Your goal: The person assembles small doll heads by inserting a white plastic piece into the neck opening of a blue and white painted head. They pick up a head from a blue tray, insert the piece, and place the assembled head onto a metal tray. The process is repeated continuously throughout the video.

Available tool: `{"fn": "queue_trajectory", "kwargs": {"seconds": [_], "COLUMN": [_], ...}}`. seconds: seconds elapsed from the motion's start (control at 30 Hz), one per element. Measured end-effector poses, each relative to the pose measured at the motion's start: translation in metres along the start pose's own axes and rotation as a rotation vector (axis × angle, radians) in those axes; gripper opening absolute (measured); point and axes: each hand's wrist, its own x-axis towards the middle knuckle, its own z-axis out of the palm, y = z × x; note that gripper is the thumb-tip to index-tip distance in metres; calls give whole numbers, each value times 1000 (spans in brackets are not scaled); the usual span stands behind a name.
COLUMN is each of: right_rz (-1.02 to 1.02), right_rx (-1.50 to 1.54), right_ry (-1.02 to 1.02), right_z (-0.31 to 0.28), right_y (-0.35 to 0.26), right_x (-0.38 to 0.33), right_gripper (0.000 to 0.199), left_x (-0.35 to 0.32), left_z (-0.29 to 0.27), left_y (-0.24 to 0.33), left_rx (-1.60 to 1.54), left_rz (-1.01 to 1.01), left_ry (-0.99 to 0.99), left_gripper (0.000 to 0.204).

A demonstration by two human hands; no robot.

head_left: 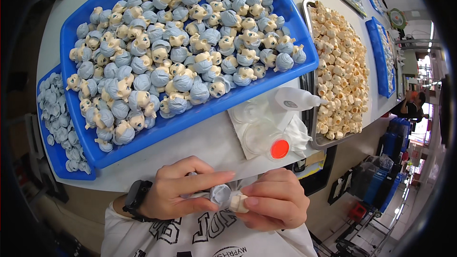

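Both my hands meet close to my chest, below the table edge. My left hand [183, 188] pinches a small grey-blue hair piece [220, 193] between thumb and forefinger. My right hand [276, 200] grips a small cream doll head [238, 203] that touches the hair piece. On my left wrist sits a black watch [136, 195]. Just beyond my hands a large blue tray [190, 119] holds several finished doll heads with grey-blue hair.
A second blue tray [57, 154] at the left holds loose grey-blue hair pieces. A metal tray [323, 140] at the right is full of bare cream heads. A white squeeze bottle [295, 99], clear cups and a red-lidded cup [279, 149] lie on a white cloth between them.
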Motion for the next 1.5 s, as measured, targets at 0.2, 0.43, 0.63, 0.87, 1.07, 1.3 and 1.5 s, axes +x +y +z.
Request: {"fn": "queue_trajectory", "kwargs": {"seconds": [0.2,0.43,0.63,0.87,1.07,1.3,1.5], "right_rz": [9,15,24,19,-17,-117,40], "right_rx": [-70,-132,-276,-341,-289,-153,-124], "right_ry": [-45,-158,-166,-69,-81,-12,25], "right_z": [3,7,11,32,27,32,19], "right_y": [-1,0,-6,-4,-10,-9,-12], "right_x": [2,3,9,-3,-9,-10,-9], "right_gripper": [36,38,41,43,43,40,52], "left_x": [1,0,-3,-1,2,3,-3], "left_z": [-1,-1,-1,-9,-10,-16,-11], "left_y": [-1,1,0,1,2,0,-1], "left_rx": [-6,-10,-103,-168,-252,-305,-399], "left_rz": [5,-36,-110,-157,-146,-97,-170], "left_ry": [-8,-26,-56,-202,-334,-500,-350], "left_gripper": [44,43,39,38,35,40,46]}}
